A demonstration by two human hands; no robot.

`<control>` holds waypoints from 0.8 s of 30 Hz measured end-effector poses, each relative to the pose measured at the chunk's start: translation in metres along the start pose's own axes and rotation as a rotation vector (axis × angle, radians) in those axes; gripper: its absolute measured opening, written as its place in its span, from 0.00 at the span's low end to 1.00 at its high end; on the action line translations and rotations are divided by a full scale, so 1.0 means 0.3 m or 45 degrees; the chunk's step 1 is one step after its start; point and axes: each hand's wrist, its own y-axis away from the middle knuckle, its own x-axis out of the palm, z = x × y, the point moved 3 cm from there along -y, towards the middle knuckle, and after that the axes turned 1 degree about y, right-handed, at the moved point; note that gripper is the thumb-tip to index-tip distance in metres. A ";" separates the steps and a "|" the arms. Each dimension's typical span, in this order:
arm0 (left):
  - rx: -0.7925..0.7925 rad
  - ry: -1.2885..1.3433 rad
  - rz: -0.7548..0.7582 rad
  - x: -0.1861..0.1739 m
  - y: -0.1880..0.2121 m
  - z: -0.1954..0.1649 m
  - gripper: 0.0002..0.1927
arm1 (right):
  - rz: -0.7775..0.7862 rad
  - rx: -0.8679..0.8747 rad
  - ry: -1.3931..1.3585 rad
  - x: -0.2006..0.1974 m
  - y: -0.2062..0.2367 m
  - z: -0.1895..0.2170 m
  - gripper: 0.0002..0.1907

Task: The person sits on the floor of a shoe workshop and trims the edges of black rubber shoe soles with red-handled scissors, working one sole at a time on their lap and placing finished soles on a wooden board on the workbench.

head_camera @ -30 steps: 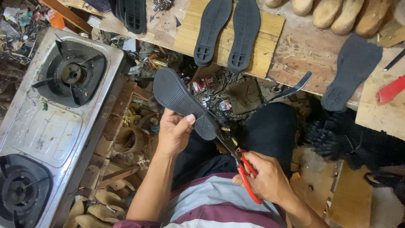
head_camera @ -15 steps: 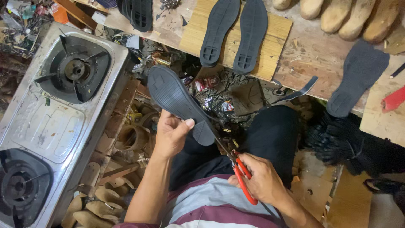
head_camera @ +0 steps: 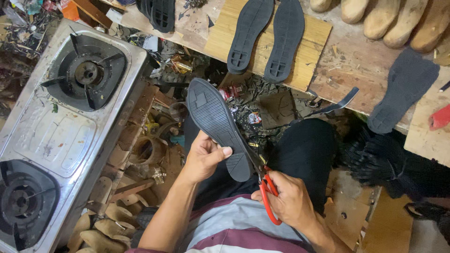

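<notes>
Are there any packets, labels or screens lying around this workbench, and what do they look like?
No screens or signs show.
Orange box: top left corner beyond the gas stove, boxy, bright orange, partly cut off.
Small gold packet: in the clutter right of the stove's far burner, crumpled and shiny.
Red and white wrapper: in the scraps just beyond the black sole held by the left hand, too crumpled to tell more.

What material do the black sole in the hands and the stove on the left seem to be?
The black sole looks like matt rubber, judging by its moulded tread pattern. The stove looks like brushed steel: a grey, dully shining sheet, with black, probably iron, burner grates.
</notes>
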 end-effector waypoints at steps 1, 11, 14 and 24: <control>-0.034 0.017 0.005 -0.004 0.002 0.001 0.29 | -0.013 0.013 0.014 0.004 0.004 -0.005 0.16; -0.055 0.150 -0.145 -0.003 -0.036 0.007 0.27 | 0.034 0.242 0.014 0.017 0.005 -0.046 0.15; -0.042 0.165 -0.167 0.006 -0.034 0.007 0.28 | 0.032 0.215 -0.004 0.019 0.006 -0.034 0.18; -0.198 0.262 -0.054 0.073 -0.015 0.067 0.24 | -0.022 0.020 -0.088 0.025 0.002 -0.049 0.14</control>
